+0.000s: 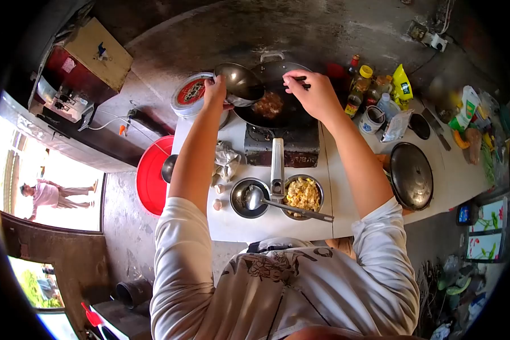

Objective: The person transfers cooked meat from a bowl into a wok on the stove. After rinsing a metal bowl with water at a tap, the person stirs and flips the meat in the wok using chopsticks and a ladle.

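Note:
My left hand grips a metal bowl by its rim, tilted over the wok. Dark reddish-brown food lies in the black wok, just below the bowl. Over the wok's right side, my right hand is closed around a thin dark utensil; its far end is hard to make out. The wok sits on a dark stove. Nearer to me, a metal bowl of scrambled egg stands beside another metal bowl, with a ladle lying across both.
Sauce bottles and a mug stand right of the wok. A round dark lid and a knife lie farther right. Left are a lidded tub, eggshells and a red basin. A person stands outside the doorway.

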Demonstrator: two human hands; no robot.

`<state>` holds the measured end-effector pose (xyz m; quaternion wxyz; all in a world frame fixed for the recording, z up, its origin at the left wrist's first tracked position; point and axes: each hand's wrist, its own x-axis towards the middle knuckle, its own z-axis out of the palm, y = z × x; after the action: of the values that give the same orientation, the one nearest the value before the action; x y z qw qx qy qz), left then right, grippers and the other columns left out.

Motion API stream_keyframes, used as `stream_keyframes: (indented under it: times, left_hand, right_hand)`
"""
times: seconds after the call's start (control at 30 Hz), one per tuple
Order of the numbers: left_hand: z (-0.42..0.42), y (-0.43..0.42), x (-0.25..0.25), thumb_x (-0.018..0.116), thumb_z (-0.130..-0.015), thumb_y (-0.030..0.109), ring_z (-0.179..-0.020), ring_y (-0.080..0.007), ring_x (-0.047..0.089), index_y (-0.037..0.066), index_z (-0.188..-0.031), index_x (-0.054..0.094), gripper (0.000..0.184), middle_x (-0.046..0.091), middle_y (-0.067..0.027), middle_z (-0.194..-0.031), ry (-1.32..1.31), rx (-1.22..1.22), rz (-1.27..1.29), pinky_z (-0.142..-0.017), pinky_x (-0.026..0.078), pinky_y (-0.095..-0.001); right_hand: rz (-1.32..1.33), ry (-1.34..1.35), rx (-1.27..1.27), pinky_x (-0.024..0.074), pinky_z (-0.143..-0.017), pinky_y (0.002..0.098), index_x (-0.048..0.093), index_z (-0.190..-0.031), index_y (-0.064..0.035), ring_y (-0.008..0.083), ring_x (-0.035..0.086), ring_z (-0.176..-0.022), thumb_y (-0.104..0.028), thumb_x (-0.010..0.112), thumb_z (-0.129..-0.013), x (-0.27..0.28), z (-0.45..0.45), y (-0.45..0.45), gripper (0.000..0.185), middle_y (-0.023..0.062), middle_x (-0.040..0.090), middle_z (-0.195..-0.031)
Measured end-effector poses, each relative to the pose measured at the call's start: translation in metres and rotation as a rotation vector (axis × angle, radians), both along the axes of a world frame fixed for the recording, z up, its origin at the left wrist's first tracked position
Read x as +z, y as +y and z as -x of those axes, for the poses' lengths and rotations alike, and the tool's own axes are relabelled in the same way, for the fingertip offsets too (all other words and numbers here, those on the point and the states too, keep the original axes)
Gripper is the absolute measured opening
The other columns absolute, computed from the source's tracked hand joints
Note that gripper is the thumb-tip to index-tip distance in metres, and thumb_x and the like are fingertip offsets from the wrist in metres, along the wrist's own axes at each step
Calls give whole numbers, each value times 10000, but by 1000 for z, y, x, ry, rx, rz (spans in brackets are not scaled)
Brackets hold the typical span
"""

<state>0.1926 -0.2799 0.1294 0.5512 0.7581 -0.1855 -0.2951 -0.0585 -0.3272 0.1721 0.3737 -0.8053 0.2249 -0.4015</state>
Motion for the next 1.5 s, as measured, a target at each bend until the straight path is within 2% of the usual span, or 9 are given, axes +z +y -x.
stream_keyframes:
  times: [0.1, 0.67, 0.77, 0.87, 0.93, 1.17, 1.23, 1.3, 1.5]
  left_hand:
    - [0, -12, 0, 442, -751, 415, -1004, -348, 503, 152, -1281, 263, 619, 432, -171, -1208, -137, 20, -77, -550, 538, -427]
    - [7, -44, 9, 415, -756, 425, -928, -333, 573, 101, -1194, 349, 548, 579, -198, -1022, -555, -17, -354, -533, 526, -377]
    - [-3, -45, 3, 410, -757, 426, -934, -347, 566, 94, -1162, 363, 526, 580, -202, -1019, -678, -38, -365, -630, 508, -413]
    - [11, -37, 20, 402, -758, 434, -947, -369, 552, 98, -1158, 366, 524, 576, -214, -1022, -543, -95, -355, -757, 460, -447]
    - [6, -42, 14, 405, -759, 435, -944, -382, 547, 111, -1166, 367, 522, 574, -222, -1016, -714, -98, -383, -817, 429, -448]
    - [26, -44, 22, 463, -768, 449, -958, -381, 539, 146, -1188, 360, 528, 551, -258, -1006, -935, -191, -403, -779, 460, -421]
    - [38, -40, 28, 507, -782, 444, -948, -403, 533, 159, -1192, 357, 521, 513, -279, -1017, -1172, -273, -345, -759, 463, -435]
    - [50, -40, 31, 540, -786, 425, -938, -408, 529, 174, -1195, 357, 514, 487, -271, -1023, -1130, -294, -412, -740, 468, -439]
    - [60, -30, 36, 558, -777, 407, -949, -393, 523, 176, -1173, 378, 492, 497, -261, -1001, -1390, -342, -286, -745, 468, -428]
  right_hand:
    - [-24, 2, 23, 474, -655, 235, 596, -932, 36, 153, 632, -735, -135, 555, -833, -8, -4, -15, 202, 100, 639, -824]
    - [-76, 50, 121, 467, -655, 234, 596, -950, 15, 150, 633, -752, -143, 541, -842, -26, -16, -49, 199, 85, 639, -831]
    - [-87, 34, 147, 467, -654, 232, 597, -950, 12, 148, 633, -754, -141, 539, -843, -28, -19, -49, 195, 84, 639, -833]
    - [-57, 21, 141, 467, -652, 232, 597, -954, 11, 147, 632, -756, -142, 538, -844, -28, -21, -46, 197, 87, 638, -838]
    - [-49, 61, 115, 470, -648, 236, 596, -958, 11, 152, 633, -761, -148, 540, -845, -23, -20, -42, 202, 86, 638, -849]
    - [-43, 76, 101, 475, -647, 239, 588, -980, 13, 163, 634, -776, -176, 528, -860, -14, -18, -35, 232, 101, 637, -867]
    - [-133, -40, 125, 478, -654, 237, 577, -1002, 27, 167, 633, -778, -175, 514, -869, -10, -16, -30, 250, 116, 634, -875]
    - [-149, -69, 124, 478, -661, 235, 575, -1007, 31, 169, 632, -780, -176, 506, -873, -9, -13, -29, 257, 120, 633, -882]
    - [-170, -194, 93, 479, -650, 246, 584, -974, 45, 188, 646, -749, -179, 487, -868, -8, -2, -21, 266, 160, 640, -846]
